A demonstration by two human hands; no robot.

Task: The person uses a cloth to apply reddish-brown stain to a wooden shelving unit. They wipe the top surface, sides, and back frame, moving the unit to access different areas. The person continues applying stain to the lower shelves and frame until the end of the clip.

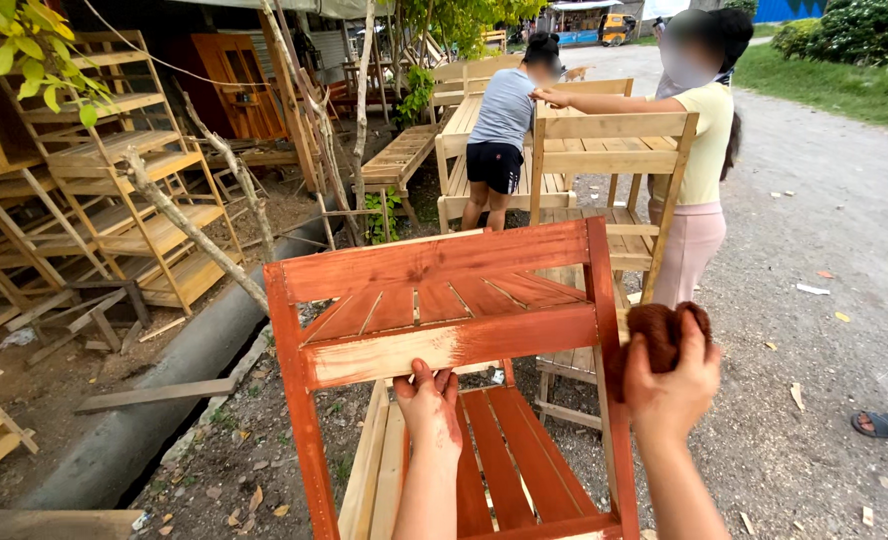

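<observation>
L hand (427, 400): fingers curled up over the bottom edge of the lower back slat of the wooden chair (444, 330), gripping it near the slat's middle; palm side hidden behind the wood. R hand (669, 385): closed round a wad of brown stained cloth (659, 335), held against the outer face of the chair's right post, about level with the lower slat. Cloth bulges above the fingers.

Chair: stands directly in front of the wearer, back toward camera. Top rail, both posts and seat slats are red-brown w/ stain. Lower back slat only partly coated: left part bare pale wood, right end stained. Left seat edge also looks bare, though it is hard to be sure at this angle.

Hidden / cut off: chair legs and seat front run out of the bottom edge. Both forearms cut by the bottom edge. Whether the cloth is wet, can't tell.

Surroundings: outdoors, gravel and dirt ground (824, 330) w/ wood chips and dry leaves. An unstained chair (614, 160) stands just behind the stained one; a person in a yellow top (704, 150) is beside it, a person in a grey top (501, 120) farther back by pale benches. Stacked bare wooden racks (124, 180) at left, a concrete kerb (164, 380) along the left, thin tree trunks above it. A sandalled foot (884, 425) at the right edge.
</observation>
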